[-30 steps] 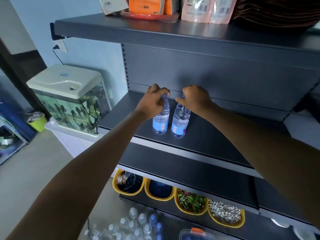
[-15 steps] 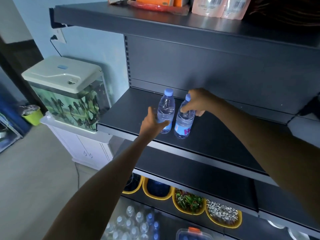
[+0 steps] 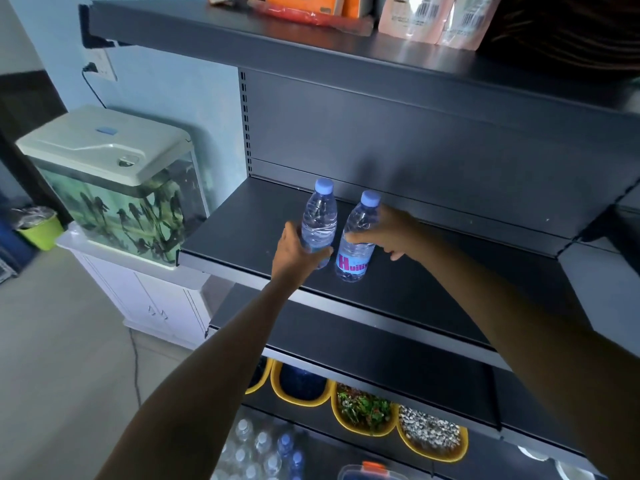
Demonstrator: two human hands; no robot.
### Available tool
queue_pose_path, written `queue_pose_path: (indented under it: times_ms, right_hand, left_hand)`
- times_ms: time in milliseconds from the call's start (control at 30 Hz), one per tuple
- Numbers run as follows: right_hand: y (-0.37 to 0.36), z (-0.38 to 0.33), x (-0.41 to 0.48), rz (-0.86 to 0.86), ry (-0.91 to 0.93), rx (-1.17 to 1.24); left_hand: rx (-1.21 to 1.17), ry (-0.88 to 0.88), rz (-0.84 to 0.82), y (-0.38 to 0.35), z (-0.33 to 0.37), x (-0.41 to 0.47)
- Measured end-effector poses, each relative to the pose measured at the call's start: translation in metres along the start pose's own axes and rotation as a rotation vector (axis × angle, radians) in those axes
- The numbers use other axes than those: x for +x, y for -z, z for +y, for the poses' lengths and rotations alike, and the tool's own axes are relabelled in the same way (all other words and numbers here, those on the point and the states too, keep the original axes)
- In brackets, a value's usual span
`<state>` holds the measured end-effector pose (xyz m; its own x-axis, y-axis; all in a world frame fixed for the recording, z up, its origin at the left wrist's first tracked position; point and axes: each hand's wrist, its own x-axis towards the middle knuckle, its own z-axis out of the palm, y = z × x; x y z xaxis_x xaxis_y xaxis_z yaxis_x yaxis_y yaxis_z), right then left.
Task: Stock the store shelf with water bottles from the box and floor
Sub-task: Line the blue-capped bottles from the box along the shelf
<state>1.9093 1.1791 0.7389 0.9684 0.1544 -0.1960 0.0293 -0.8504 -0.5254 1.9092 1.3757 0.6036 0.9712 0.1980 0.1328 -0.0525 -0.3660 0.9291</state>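
Note:
Two clear water bottles with blue caps stand upright side by side on the dark middle shelf [image 3: 242,233]. My left hand [image 3: 294,251] grips the lower body of the left bottle [image 3: 320,216]. The right bottle [image 3: 358,233], with a blue and pink label, is held at its middle by the thumb and fingers of my right hand [image 3: 388,233]. Several more bottles [image 3: 263,448] stand on the floor below the shelves.
A fish tank [image 3: 114,188] on a white cabinet stands left of the shelf. Yellow tubs [image 3: 367,410] of goods line a lower shelf. Orange and pink packets [image 3: 415,15] lie on the top shelf. A green bucket [image 3: 38,226] sits far left.
Both hands have come down from the bottle caps to the bottle bodies. The left hand slid to the base of its bottle, the right hand to the side of its bottle.

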Motion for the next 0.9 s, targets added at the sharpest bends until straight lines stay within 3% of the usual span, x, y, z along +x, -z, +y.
queue_pose_path:
  times_ms: [167,333,533,633,900]
  right_hand:
    - [-0.057,0.03,0.007,0.153,0.006,0.371]
    - [-0.111,0.054,0.006,0.282,-0.063,0.481]
    - [-0.132,0.055,0.02,0.372,-0.082,0.203]
    - [-0.136,0.048,0.031,0.396,-0.07,0.173]
    - [-0.148,0.026,0.082,0.411,0.041,0.122]
  left_hand:
    - [-0.132,-0.009,-0.105,0.01,-0.011,0.01]
    - [-0.15,-0.039,-0.15,0.012,-0.023,0.015]
    - [0.061,-0.047,-0.048,0.008,-0.03,0.013]
    - [0.235,-0.045,-0.031,0.012,-0.03,0.023]
    - [0.326,-0.042,0.121,0.03,-0.044,0.068]
